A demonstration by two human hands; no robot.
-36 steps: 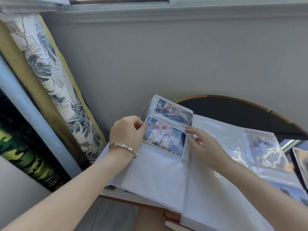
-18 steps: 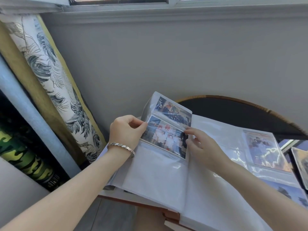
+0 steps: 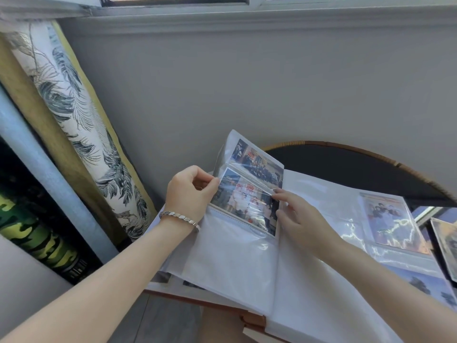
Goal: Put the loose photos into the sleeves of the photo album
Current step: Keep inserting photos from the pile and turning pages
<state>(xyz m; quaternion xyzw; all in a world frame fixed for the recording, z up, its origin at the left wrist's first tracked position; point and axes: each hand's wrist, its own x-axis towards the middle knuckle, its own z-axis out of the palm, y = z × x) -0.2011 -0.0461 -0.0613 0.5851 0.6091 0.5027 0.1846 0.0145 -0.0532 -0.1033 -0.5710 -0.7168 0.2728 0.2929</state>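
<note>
The white photo album (image 3: 309, 280) lies open in front of me, its left page lifted at the top. My left hand (image 3: 189, 191) pinches the left edge of that page beside a group photo (image 3: 243, 203) in the middle sleeve. My right hand (image 3: 296, 214) pinches the clear sleeve film at the photo's right edge, near the album's spine. A second photo (image 3: 258, 160) fills the top sleeve above it. The bottom sleeve (image 3: 232, 258) of this page shows only white. On the right page a photo (image 3: 390, 219) sits in a sleeve.
The album rests on a round dark table with a wicker rim (image 3: 346, 149) against a grey wall. Loose photos (image 3: 445, 246) lie at the far right edge. A leaf-patterned curtain (image 3: 81, 125) hangs at the left.
The left page has been lifted and bent further up. My right fingers have moved up to the group photo's right edge and pinch the film there.
</note>
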